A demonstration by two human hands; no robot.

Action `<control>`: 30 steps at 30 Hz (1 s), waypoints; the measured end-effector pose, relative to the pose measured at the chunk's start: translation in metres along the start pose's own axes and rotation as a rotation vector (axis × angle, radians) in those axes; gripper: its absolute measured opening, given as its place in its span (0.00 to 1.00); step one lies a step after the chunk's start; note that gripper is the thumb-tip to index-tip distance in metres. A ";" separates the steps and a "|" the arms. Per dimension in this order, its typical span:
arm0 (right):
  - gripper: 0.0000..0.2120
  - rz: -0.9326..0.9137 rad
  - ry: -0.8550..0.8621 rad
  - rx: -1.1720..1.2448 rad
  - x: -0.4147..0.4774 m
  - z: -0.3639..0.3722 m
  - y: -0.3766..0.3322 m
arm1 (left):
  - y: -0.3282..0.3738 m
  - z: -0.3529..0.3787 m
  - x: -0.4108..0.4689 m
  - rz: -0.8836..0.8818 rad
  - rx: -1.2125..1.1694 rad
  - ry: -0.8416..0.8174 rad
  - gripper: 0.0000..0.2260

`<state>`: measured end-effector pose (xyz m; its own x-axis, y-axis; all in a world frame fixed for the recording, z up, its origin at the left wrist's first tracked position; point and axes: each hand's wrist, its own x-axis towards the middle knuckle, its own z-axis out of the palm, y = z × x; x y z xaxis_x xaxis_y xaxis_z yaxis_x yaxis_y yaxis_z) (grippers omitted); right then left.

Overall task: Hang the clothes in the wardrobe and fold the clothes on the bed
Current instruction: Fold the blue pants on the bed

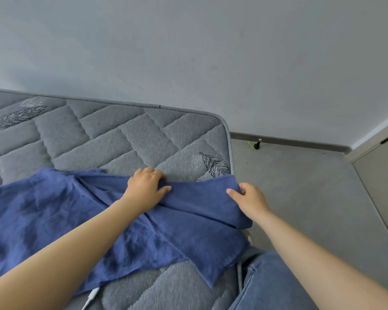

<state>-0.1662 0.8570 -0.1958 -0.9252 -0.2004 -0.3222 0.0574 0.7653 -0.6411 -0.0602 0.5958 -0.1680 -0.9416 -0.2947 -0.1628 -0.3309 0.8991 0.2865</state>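
- One blue garment (54,211) lies spread on the grey mattress (121,139). It fills the left and centre of the frame's lower half, and its right end reaches the mattress's right edge.
- Both hands hold that right end. The left hand (147,185) has its fingers curled over the cloth's far edge, thumb stretched out on top. The right hand (249,198) pinches the corner between thumb and fingers, just at the mattress edge.
- The step looks like squaring up this end before a fold. To do it well, keep the edge taut between the two hands and pull evenly so neither side drags. Lay it flat, and press out the creases near the frame's centre before turning anything over.
- The long axis runs roughly level across the frame, left to right, with the held end pointing to the right centre. A pointed flap (211,280) strays toward the bottom and likely needs drawing in first.
- A white cable (92,296) shows below the cloth at the bottom edge.
- A leg in jeans (278,285) stands at the lower right.
- A small door stop (257,144) sits by the wall at right centre.
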 end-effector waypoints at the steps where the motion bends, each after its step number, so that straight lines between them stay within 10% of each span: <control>1: 0.10 -0.004 0.019 0.008 0.002 0.001 0.001 | 0.001 0.000 0.004 -0.007 0.023 -0.011 0.17; 13: 0.10 -0.323 0.216 0.075 0.036 -0.030 -0.005 | 0.006 -0.015 0.054 -0.008 -0.274 0.059 0.10; 20: 0.07 -0.175 0.131 -0.113 0.084 -0.022 -0.021 | 0.015 -0.012 0.089 -0.068 -0.144 0.065 0.06; 30: 0.17 -0.424 0.201 0.006 -0.018 -0.012 0.001 | 0.015 -0.010 -0.024 0.269 -0.185 0.217 0.06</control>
<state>-0.1546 0.8689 -0.1822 -0.9217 -0.3720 0.1098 -0.3397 0.6376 -0.6914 -0.0432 0.6134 -0.1498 -0.9810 -0.1359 0.1386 -0.0576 0.8857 0.4607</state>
